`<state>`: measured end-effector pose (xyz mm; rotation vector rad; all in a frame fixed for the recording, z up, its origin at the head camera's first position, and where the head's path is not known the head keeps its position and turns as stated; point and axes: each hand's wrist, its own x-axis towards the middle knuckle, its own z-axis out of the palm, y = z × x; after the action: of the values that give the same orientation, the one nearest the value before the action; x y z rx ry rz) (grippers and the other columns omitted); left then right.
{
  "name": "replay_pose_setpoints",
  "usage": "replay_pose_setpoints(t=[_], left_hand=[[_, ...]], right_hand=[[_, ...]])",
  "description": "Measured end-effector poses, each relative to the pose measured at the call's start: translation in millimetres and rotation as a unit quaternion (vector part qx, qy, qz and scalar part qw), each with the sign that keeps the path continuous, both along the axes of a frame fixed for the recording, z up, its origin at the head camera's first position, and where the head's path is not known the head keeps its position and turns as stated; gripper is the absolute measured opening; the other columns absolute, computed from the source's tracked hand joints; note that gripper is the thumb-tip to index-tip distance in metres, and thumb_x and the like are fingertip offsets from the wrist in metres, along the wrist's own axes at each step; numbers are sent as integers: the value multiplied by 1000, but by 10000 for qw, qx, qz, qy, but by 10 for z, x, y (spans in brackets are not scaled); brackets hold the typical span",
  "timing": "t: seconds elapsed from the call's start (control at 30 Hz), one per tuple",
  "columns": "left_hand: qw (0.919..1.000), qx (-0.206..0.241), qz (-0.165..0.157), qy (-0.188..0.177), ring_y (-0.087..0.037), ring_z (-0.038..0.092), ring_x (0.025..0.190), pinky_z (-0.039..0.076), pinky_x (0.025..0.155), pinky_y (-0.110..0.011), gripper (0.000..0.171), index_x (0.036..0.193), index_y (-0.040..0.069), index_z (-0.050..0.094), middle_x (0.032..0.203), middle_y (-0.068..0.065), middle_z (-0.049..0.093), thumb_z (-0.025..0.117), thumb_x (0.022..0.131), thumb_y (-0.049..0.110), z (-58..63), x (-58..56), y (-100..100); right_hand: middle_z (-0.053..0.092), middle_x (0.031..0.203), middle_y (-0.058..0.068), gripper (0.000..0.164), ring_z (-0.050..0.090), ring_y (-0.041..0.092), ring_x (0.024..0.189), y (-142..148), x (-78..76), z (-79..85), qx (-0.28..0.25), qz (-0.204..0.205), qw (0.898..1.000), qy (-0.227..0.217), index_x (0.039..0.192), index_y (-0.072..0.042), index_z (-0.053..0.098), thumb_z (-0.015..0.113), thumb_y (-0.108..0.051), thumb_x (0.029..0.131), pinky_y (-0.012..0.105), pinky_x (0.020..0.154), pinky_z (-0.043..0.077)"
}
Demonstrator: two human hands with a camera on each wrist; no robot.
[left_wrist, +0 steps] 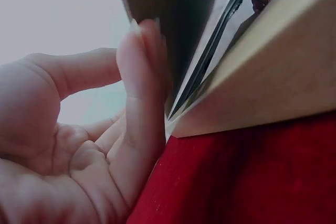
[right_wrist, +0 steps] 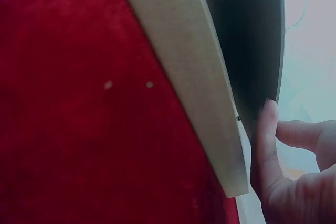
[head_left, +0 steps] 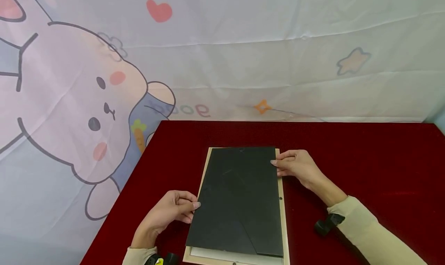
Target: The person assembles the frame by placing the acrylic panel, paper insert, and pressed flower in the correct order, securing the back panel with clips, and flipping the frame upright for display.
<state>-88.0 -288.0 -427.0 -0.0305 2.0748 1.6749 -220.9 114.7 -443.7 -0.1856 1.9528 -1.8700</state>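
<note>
A light wooden picture frame lies back up on the table, its lower edge nearest me. Over it is a black backing board, which leaves a pale strip showing inside the frame's near end. My left hand pinches the board's left edge between thumb and fingers. On the far right side, my right hand pinches the opposite edge. Both wrist views show the board raised off the wooden rail, with a gap between. The frame's inside is mostly hidden under the board.
Dark red cloth covers the table. Behind it hangs a pale curtain printed with a cartoon rabbit, a heart and stars. Small dark fasteners sit on the frame's right and near rails. Each wrist wears a black device.
</note>
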Motion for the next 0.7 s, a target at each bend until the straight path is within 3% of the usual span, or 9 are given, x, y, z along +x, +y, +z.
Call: replay_pose_setpoints(t=[0.13,0.4,0.7], left_hand=[[9998,134,86,-86,-8,68,64,63,66,-24,29,113,-6,65,77,2,69,74,98,17,-17,-1,-17],[9991,406,-34,-62,-8,68,63,63,66,-23,24,111,-4,65,75,3,70,73,99,15,-15,36,-8],[9986,457,-114,-221,-7,68,61,62,64,-22,20,106,0,65,73,3,71,75,98,15,-17,48,19]], right_hand=[[79,92,7,44,77,13,74,1,7,-45,229,49,9995,197,129,18,54,72,-9,99,29,75,66],[79,93,11,41,77,15,71,-21,24,-53,433,0,9985,342,125,17,57,72,-9,98,32,74,66],[78,92,10,42,76,14,72,2,38,-16,514,90,9983,244,125,17,56,74,-9,97,32,74,66]])
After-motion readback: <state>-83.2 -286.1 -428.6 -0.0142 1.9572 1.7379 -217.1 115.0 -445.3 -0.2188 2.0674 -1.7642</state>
